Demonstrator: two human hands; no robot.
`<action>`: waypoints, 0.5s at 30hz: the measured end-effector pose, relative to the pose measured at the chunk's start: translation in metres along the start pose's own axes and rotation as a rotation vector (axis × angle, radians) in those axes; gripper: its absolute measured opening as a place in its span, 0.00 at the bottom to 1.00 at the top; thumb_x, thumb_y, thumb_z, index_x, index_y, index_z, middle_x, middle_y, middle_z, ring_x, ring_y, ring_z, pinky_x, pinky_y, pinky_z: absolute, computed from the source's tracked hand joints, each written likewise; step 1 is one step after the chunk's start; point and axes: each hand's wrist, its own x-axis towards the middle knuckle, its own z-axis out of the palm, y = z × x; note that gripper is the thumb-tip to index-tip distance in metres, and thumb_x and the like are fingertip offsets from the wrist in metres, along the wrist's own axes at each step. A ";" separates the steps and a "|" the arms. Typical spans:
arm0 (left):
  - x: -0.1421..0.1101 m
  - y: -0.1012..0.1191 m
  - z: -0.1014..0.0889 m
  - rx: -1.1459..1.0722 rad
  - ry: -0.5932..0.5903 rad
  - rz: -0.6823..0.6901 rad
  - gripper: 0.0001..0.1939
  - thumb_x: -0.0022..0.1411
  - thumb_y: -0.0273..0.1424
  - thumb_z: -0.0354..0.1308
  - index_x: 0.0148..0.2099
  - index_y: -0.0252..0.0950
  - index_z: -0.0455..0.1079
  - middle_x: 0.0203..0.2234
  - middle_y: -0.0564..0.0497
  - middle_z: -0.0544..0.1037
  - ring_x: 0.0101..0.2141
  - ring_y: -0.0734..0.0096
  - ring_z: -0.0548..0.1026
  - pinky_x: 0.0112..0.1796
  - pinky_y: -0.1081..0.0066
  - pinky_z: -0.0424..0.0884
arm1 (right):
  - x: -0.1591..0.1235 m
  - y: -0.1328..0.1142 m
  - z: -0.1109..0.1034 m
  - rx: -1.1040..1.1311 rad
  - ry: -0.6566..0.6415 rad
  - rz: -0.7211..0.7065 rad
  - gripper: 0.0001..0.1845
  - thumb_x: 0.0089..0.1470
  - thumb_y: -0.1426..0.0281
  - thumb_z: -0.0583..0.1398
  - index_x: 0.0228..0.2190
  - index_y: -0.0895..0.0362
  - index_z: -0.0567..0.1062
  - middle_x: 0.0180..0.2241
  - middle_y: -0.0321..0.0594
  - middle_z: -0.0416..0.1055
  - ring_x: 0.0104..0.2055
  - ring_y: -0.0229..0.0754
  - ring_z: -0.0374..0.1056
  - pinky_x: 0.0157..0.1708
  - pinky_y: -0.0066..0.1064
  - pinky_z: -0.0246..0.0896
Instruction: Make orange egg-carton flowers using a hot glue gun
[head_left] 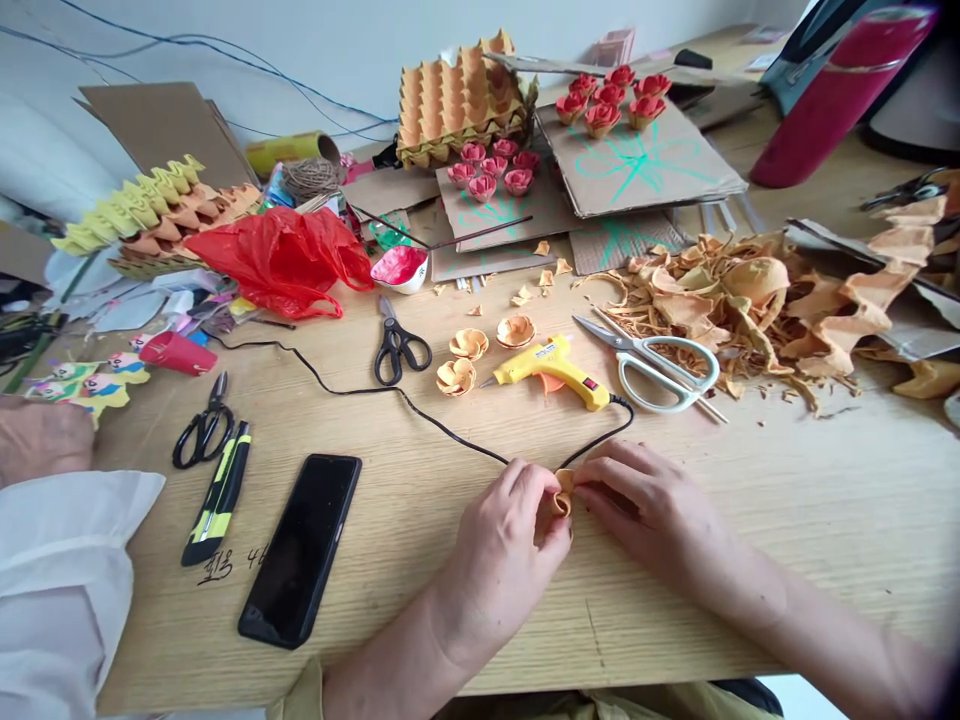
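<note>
Between the fingertips of both hands is a small curled piece of orange egg carton (pixel 562 500), held just above the table. My left hand (pixel 508 535) pinches it from the left, and my right hand (pixel 651 513) pinches its other side. Behind my hands lies a yellow hot glue gun (pixel 553 372), its black cord running down near my fingers and off to the left. Three orange carton flowers, such as this one (pixel 456 377), sit by its nozzle. To its right rest white-handled scissors (pixel 660 368).
A phone (pixel 300 550), a utility knife (pixel 217 495) and black scissors (pixel 400 345) lie to the left. Carton scraps (pixel 739 300) are heaped at the right. Red flowers (pixel 602 118) stand on cardboard at the back, near a pink bottle (pixel 832 100). Another person's hand (pixel 45 438) rests at far left.
</note>
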 end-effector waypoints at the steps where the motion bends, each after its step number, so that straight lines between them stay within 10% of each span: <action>1: 0.000 0.000 0.000 -0.007 0.000 -0.001 0.13 0.58 0.17 0.58 0.39 0.40 0.65 0.34 0.54 0.75 0.30 0.71 0.74 0.33 0.71 0.70 | 0.002 0.001 0.000 0.002 0.002 0.000 0.08 0.66 0.74 0.57 0.36 0.54 0.76 0.34 0.41 0.76 0.35 0.42 0.73 0.35 0.34 0.68; 15: 0.002 -0.004 0.006 -0.092 0.042 0.016 0.12 0.61 0.17 0.59 0.40 0.38 0.65 0.32 0.54 0.72 0.31 0.72 0.74 0.32 0.73 0.70 | 0.000 -0.002 -0.005 0.034 0.051 -0.011 0.09 0.67 0.74 0.56 0.41 0.55 0.77 0.38 0.45 0.76 0.37 0.45 0.74 0.36 0.37 0.71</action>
